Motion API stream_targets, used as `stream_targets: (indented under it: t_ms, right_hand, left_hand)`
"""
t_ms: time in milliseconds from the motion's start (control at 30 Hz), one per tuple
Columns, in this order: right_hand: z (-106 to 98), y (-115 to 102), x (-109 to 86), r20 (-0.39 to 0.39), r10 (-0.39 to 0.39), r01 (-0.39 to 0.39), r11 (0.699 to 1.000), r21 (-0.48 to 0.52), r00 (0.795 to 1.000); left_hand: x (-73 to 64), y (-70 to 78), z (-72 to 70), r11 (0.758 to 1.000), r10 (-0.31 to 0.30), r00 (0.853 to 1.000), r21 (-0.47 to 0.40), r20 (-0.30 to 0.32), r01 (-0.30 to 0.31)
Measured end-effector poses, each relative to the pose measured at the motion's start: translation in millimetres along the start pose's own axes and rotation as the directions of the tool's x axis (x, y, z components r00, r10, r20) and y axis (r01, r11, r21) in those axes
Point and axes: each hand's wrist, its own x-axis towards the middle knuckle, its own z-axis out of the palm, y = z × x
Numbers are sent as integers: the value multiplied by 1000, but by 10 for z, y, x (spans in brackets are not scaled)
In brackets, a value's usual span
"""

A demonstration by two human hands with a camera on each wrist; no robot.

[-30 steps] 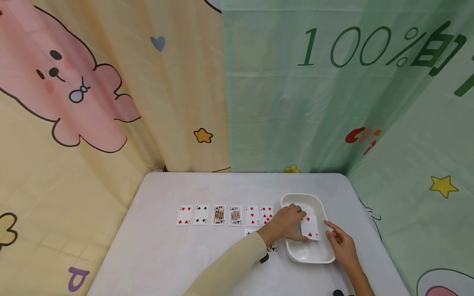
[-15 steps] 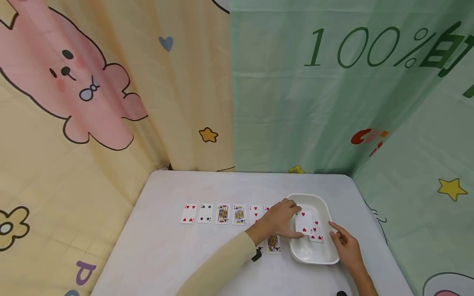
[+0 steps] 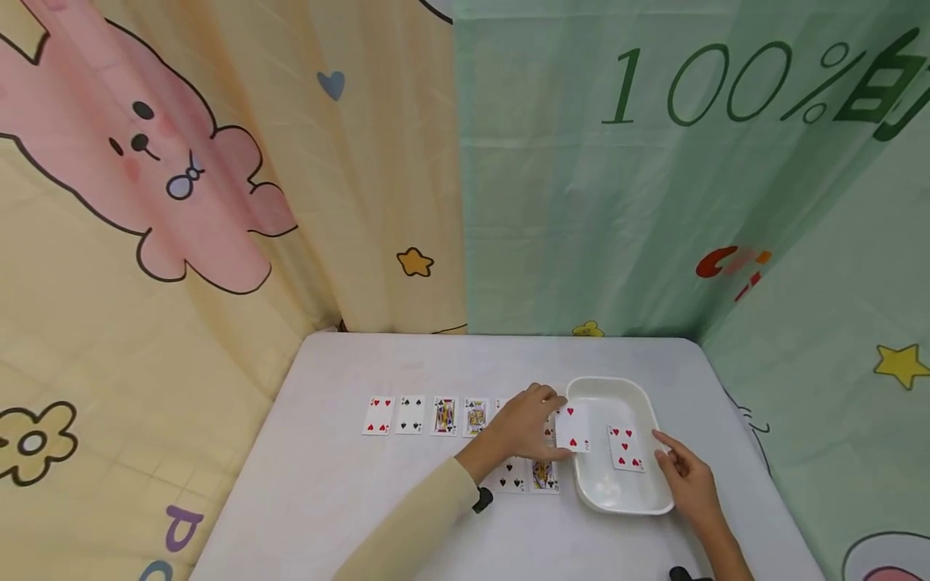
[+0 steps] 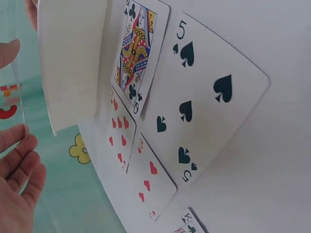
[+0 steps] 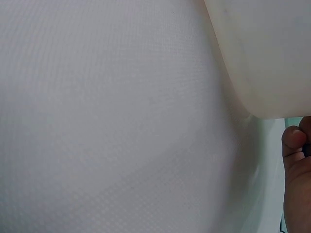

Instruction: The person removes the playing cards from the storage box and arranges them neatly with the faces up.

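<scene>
My left hand (image 3: 525, 421) pinches a two of hearts playing card (image 3: 571, 426) between thumb and fingertips, over the left rim of a white tray (image 3: 610, 496). In the left wrist view the held card shows edge-on between thumb and fingers (image 4: 18, 165). Another hearts card (image 3: 626, 448) lies face up inside the tray. At the tray's right rim, my right hand (image 3: 690, 482) holds the edge with thumb and index finger. The right wrist view catches only part of that hand (image 5: 297, 179), beside the tray's corner.
Left of the tray, face-up cards lie in a row, starting with a four of hearts (image 3: 379, 415). Below them are a five of spades (image 4: 201, 97) and a queen of clubs (image 3: 544, 476). Patterned curtains (image 3: 538, 242) stand around the white table (image 3: 327, 484).
My left hand has lifted the two of hearts off the card in the tray and carried it left to the rim. My right hand stays at the right rim.
</scene>
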Motion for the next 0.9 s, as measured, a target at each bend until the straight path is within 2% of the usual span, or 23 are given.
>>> stream_targets:
  t_ms: [233, 367, 567, 900]
  right_hand:
    - [-11, 17, 20, 3, -4, 4, 1000, 7, 1000]
    - [-11, 8, 20, 3, -3, 3, 1000, 22, 1000]
    - [-9, -11, 20, 4, -6, 6, 1000, 30, 1000]
    - [-15, -18, 3, -2, 5, -5, 999, 40, 1000]
  left_hand:
    - [-210, -167, -27, 997, -35, 999, -68, -25, 33]
    - [-373, -286, -43, 996, -62, 998, -70, -16, 61]
    - [-649, -485, -84, 989, -112, 993, -99, -39, 108]
    - [-1103, -659, -6, 973, -194, 981, -126, 20, 194]
